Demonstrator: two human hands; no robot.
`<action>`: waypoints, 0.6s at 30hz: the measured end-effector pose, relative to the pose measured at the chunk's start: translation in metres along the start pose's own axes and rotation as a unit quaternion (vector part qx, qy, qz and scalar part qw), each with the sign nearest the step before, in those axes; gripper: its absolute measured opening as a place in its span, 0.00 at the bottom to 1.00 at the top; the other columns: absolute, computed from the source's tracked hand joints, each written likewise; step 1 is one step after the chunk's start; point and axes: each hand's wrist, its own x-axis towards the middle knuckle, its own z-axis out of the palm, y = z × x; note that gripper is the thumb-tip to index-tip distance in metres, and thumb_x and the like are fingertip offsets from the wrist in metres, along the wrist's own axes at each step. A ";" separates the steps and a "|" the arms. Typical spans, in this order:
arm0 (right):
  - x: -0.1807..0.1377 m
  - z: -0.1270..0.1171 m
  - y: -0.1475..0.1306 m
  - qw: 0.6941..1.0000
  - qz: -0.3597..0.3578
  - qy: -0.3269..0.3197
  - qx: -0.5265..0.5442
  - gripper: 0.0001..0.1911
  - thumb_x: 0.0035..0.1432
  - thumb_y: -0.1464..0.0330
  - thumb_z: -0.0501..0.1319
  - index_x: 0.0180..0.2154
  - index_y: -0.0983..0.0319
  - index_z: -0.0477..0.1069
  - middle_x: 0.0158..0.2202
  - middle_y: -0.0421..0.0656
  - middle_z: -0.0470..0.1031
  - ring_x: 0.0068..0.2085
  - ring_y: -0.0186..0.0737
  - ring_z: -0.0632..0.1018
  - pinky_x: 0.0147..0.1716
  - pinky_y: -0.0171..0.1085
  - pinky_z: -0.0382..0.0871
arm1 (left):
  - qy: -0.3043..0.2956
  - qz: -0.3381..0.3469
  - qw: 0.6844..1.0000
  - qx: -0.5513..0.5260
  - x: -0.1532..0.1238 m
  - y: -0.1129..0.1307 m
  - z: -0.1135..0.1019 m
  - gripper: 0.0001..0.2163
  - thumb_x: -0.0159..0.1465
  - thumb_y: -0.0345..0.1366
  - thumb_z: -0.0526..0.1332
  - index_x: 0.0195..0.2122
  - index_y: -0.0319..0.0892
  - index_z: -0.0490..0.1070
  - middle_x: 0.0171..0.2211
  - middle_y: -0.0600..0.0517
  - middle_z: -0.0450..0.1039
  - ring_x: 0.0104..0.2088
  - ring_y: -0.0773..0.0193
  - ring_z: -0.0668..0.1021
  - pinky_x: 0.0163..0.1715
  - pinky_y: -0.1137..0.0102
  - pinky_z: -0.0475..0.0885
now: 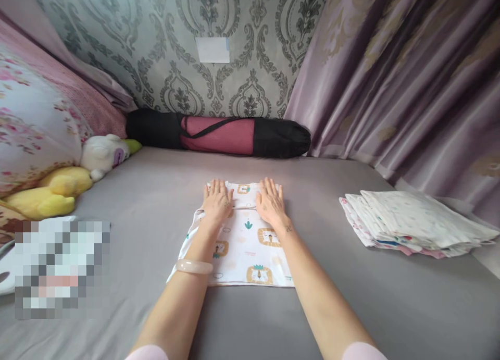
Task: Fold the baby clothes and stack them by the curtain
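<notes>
A white cloth printed with lions and green leaves (pixel 244 245) lies on the grey sheet in front of me, its far part folded over toward me. My left hand (pixel 217 201) rests flat on the far left of this cloth, fingers stretched out and pointing away. On the far right of the cloth my right hand (pixel 270 199) lies flat too, fingers slightly spread. Neither hand grips anything. A pale bangle (pixel 194 267) sits on my left forearm. What kind of item the cloth is I cannot tell for sure.
Folded cloths (pixel 414 219) are stacked on the right. A long black and red bag (pixel 219 134) lies along the wall at the back. Plush toys (pixel 103 154) and a flowered pillow (pixel 35 120) line the left, near a blurred item (pixel 62 269). Curtains (pixel 371 78) hang at right.
</notes>
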 end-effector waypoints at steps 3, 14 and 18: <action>0.000 0.005 -0.012 0.996 -0.084 -0.010 0.009 0.28 0.69 0.64 0.40 0.68 0.62 0.51 0.71 0.45 0.45 0.71 0.44 0.44 0.67 0.51 0.31 | 0.018 0.062 0.998 0.008 -0.001 0.009 0.006 0.26 0.72 0.41 0.41 0.66 0.34 0.58 0.67 0.40 0.55 0.68 0.50 0.56 0.66 0.53 0.49; 0.001 0.013 -0.012 0.996 -0.074 -0.043 0.015 0.28 0.69 0.63 0.40 0.68 0.62 0.52 0.70 0.44 0.49 0.70 0.44 0.48 0.67 0.51 0.35 | -0.016 0.044 0.999 -0.004 -0.002 0.007 0.011 0.26 0.71 0.43 0.43 0.66 0.36 0.57 0.67 0.39 0.53 0.68 0.47 0.55 0.66 0.52 0.50; 0.003 0.016 -0.004 1.000 0.007 0.005 -0.016 0.31 0.69 0.62 0.40 0.67 0.72 0.51 0.70 0.52 0.48 0.70 0.46 0.48 0.67 0.47 0.36 | -0.012 -0.025 0.999 -0.018 0.000 0.002 0.011 0.29 0.71 0.43 0.42 0.66 0.26 0.54 0.67 0.35 0.53 0.68 0.48 0.54 0.66 0.55 0.50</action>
